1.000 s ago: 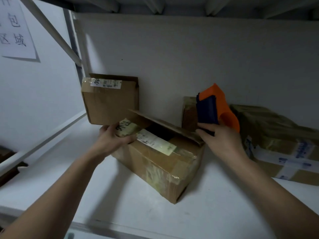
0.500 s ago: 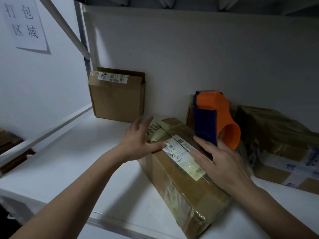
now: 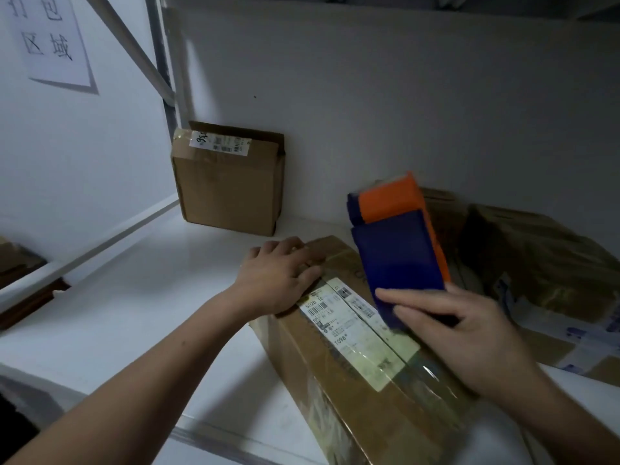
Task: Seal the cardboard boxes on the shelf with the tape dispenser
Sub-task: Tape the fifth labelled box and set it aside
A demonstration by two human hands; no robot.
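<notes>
Your right fingers point(image 3: 416, 305) are wrapping tight around the bottom of the tape dispenser point(image 3: 396, 245), so your right hand point(image 3: 469, 333) is gripping it. The dispenser is blue and orange, and it is standing tilted over the far end of the cardboard box point(image 3: 362, 370). I cannot tell if its front edge is touching the box yet.

Your left fingers point(image 3: 302, 260) are lying flat and a little spread on the far left corner of the box top. Your left hand point(image 3: 278, 276) is holding nothing; it is just pressing the flaps down.

To do this step well, I think you are needing to keep that left hand pushing hard so the flaps are staying shut. Then be starting the tape right at the far edge and be running it straight along the middle line. Watch the white label point(image 3: 349, 337); it is sitting on that line.

The box is lying slanted on a white shelf point(image 3: 141, 297), close to the front edge. A smaller box point(image 3: 228, 182) is standing against the back wall. More wrapped boxes point(image 3: 543, 273) are lying just beside your right hand. A paper sign point(image 3: 50, 38) is hanging on the left wall. The room is looking dim.
</notes>
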